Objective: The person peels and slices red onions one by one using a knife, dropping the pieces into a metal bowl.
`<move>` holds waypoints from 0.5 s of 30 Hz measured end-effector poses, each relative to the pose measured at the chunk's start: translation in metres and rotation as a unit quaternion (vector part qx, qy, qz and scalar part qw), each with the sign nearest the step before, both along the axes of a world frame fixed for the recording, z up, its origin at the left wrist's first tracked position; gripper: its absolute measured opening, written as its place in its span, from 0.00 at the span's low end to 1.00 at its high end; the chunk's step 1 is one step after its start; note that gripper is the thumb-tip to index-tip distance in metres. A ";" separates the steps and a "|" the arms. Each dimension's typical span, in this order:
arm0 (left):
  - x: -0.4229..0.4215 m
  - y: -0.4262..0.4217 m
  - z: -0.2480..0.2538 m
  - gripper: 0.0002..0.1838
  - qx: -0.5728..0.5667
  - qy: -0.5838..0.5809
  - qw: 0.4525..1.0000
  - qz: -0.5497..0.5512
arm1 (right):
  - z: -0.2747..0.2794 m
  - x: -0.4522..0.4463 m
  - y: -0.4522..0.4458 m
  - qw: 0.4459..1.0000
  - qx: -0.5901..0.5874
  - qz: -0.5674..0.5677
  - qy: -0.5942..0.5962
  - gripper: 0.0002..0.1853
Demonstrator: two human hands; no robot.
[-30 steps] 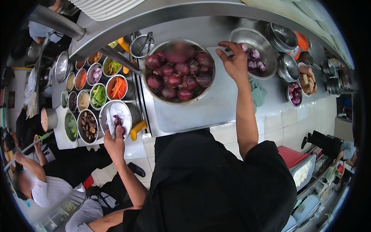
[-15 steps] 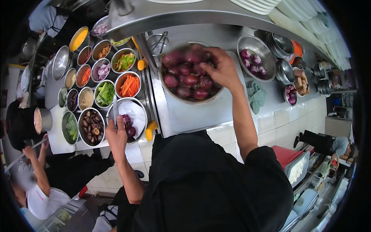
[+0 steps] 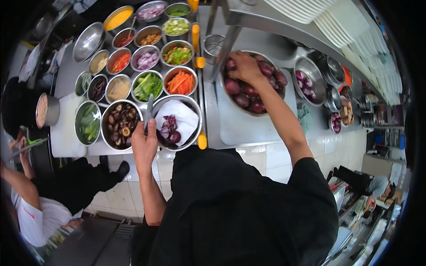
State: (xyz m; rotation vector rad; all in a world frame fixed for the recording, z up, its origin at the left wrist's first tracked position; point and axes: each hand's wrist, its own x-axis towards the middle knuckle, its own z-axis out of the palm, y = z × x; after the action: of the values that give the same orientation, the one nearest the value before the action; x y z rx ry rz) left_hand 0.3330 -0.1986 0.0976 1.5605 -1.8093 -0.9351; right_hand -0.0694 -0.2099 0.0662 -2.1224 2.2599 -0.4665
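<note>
Head view. Left hand [image 3: 145, 144]: fingers closed around the handle of a knife [image 3: 150, 107]; blade points away from the body, alongside the left rim of a metal pot [image 3: 199, 116]. Pot contents: white paper [image 3: 185, 111], dark red onion peelings [image 3: 168, 126] and one small purple onion [image 3: 175, 137].

Right hand [image 3: 246, 68]: reaches into a round metal bowl [image 3: 239, 111] of whole red onions [image 3: 242, 100], on the bowl's left, far side. Fingers curl downward among the onions, in contact with them; cannot tell whether they grip one, since the hand itself hides the tips. Bowl rests on the far part of a pale cutting board [image 3: 259, 132], which lies flat on the steel tabletop [image 3: 213, 124].

Right of the board: a second metal bowl [image 3: 314, 98] with several purple onions [image 3: 305, 84] grouped inside; just below it, a crumpled green cloth [image 3: 305, 116].

Left side: rows of pots. Nearest the knife are mushrooms [image 3: 121, 124], cut greens [image 3: 147, 86] and carrot strips [image 3: 179, 82].

Above the tabletop: a metal shelf [image 3: 242, 17] carrying stacked white plates [image 3: 295, 11]. Co-worker in a white shirt [image 3: 40, 219] at far left; another, in a grey shirt [image 3: 380, 186], at far right.
</note>
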 end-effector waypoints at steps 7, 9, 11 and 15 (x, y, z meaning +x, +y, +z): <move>0.022 -0.001 -0.003 0.24 0.059 0.038 0.997 0.013 | 0.071 0.049 0.040 0.837 -0.097 -0.159 -0.515 0.21; 0.012 -0.002 -0.002 0.23 0.064 0.086 0.994 -0.007 | 0.069 0.075 0.052 0.567 -0.092 -0.085 -0.814 0.23; -0.001 -0.002 -0.002 0.23 0.064 0.131 0.988 -0.049 | 0.078 0.108 0.061 0.480 -0.067 -0.098 -0.869 0.26; -0.028 0.000 0.023 0.28 0.089 0.131 0.978 -0.139 | 0.065 0.156 0.063 0.427 -0.034 -0.013 -0.904 0.28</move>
State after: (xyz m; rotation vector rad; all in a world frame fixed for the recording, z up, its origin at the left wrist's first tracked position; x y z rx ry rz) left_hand 0.3054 -0.1988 0.1204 1.2311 -1.8202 -1.3975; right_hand 0.0867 -0.1467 0.1316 -0.3322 0.7068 -1.6037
